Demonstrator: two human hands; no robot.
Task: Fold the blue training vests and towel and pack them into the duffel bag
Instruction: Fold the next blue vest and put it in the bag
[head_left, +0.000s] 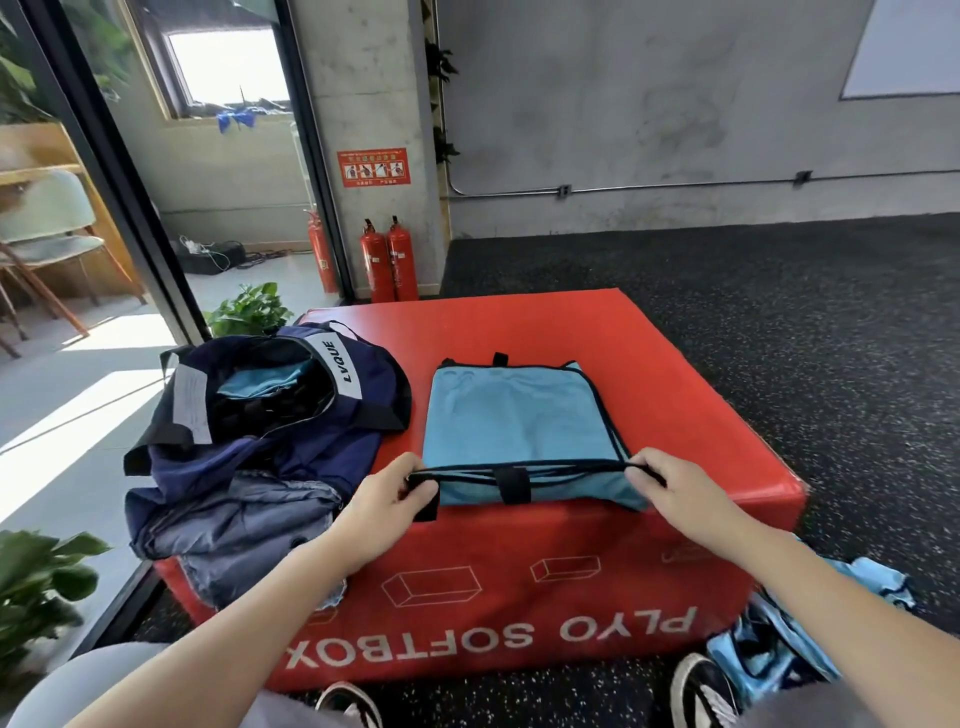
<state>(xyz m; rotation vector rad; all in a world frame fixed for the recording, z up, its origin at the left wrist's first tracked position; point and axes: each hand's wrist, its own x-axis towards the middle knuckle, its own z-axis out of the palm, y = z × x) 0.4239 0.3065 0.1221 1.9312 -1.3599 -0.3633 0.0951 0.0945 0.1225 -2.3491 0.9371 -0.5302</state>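
A light blue training vest (514, 415) with black trim lies folded flat on top of the red plyo soft box (675, 395). My left hand (387, 499) pinches the vest's near left corner at the black edging. My right hand (670, 486) pinches the near right corner. The near edge is lifted slightly off the box between both hands. The navy duffel bag (260, 441) sits open on the box's left side, with a bit of blue fabric (260, 382) showing inside. More blue vests (779, 644) lie in a heap on the floor at the lower right.
Potted plants (249, 309) stand behind the bag, and another (36, 582) at the lower left. Two red fire extinguishers (389, 260) stand against the concrete pillar. My shoes (701, 691) touch the box's front. Dark speckled rubber floor (779, 312) stretches to the right.
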